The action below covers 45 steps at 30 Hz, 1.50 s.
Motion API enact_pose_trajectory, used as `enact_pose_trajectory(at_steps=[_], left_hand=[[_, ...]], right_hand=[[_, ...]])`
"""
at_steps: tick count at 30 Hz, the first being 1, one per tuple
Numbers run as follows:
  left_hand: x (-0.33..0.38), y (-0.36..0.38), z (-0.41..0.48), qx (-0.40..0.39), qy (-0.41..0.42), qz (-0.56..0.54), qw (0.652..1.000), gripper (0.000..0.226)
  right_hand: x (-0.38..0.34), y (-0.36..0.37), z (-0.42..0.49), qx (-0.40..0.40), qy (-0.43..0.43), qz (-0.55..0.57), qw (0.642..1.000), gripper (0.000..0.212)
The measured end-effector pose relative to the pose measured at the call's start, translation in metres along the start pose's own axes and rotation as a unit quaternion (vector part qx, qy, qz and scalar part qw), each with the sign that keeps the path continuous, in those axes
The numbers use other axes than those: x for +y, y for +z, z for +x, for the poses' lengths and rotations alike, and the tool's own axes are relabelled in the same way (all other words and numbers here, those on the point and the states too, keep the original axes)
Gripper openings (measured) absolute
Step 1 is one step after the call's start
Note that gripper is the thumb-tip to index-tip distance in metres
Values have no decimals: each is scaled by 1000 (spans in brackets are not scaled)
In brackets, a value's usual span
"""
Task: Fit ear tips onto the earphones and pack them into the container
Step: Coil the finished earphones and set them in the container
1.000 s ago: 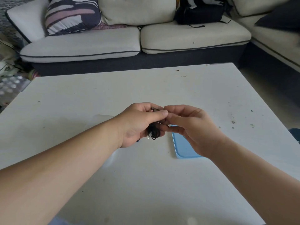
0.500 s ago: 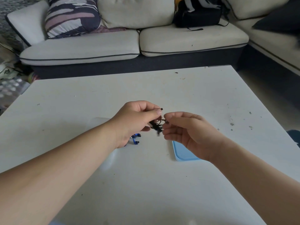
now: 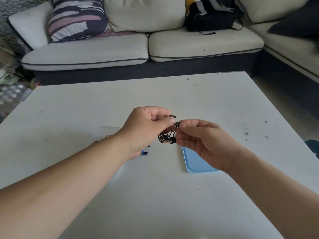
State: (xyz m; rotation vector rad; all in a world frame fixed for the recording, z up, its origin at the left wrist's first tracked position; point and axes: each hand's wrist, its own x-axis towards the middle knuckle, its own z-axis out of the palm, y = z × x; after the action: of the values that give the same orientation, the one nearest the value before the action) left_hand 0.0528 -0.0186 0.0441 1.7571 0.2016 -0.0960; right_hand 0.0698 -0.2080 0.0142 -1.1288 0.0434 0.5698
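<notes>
Above the middle of the white table (image 3: 172, 195), my left hand (image 3: 146, 130) pinches one black earbud (image 3: 173, 116) between thumb and forefinger. My right hand (image 3: 202, 140) pinches the other earbud (image 3: 177, 124) just below and to the right. The bundled black earphone cable (image 3: 166, 138) hangs between both hands. A light blue container lid (image 3: 196, 163) lies flat on the table under my right hand, partly hidden by it. A small blue item (image 3: 144, 152) lies on the table beneath my left hand.
A clear plastic piece (image 3: 110, 131) lies on the table behind my left forearm. A cream sofa (image 3: 198, 45) with a striped cushion (image 3: 76, 18) and a black bag (image 3: 208, 16) stands past the table's far edge. Dark specks dot the table's right side.
My hands have drawn slightly apart and risen, so the two earbuds now show separately. The blue item under my left hand has come into view.
</notes>
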Motion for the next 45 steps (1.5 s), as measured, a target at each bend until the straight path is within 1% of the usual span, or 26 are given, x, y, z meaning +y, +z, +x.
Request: enact_pose_trajectory(at_steps=[3,6,9,12,15,16,18,20,21,22,26,29,34,38,40,43,45], left_hand=[[2,3,0,11,11,8,1000,10],[5,10,-2,-5,36,51,998,10],[8,19,-3,-11,56,74,996,11],[11,27,0,-3,59,54,997,12],[12,35,5,-2,41,23,999,12],[12,38,6,-2,29,7,1000,12],[12,45,9,-7,7,-17,1000,14],[10,50,12,-15,-7,-24,1000,17],[9,52,12,-17,-11,-22,1000,17],[8,54,13,-19,-14,-15,1000,17],[4,59,12,-31,-23,16,999,15],[1,59,11,-45,-24,29,998,15],[-3,55,14,-44,-30,44,998,15],[-4,52,15,-41,-34,43,998,15],[-5,52,16,-40,-36,39,998,15],[-4,52,15,-39,-36,33,998,14],[-3,51,13,-38,-36,30,998,14]], right_hand=[[-1,1,-1,3,7,10,1000,8],[0,1,0,-5,18,8,1000,14],[1,-3,-1,0,13,-36,999,12],[2,-9,-3,34,-7,-108,994,16],[-6,-15,-4,70,-14,-125,990,14],[-10,-20,-3,97,-18,-117,988,14],[-18,-41,4,197,-42,-121,972,12],[-20,-65,13,295,-70,-195,933,5],[-17,-76,18,322,-78,-241,912,6],[-12,-84,23,332,-79,-280,897,8],[5,-96,43,302,-72,-405,860,13],[13,-100,57,278,-64,-476,832,19],[21,-107,75,268,-42,-540,797,19],[25,-108,78,275,-31,-552,787,19],[27,-107,79,278,-22,-550,787,17],[25,-106,78,278,-11,-534,798,13],[22,-103,74,278,-12,-506,817,10]])
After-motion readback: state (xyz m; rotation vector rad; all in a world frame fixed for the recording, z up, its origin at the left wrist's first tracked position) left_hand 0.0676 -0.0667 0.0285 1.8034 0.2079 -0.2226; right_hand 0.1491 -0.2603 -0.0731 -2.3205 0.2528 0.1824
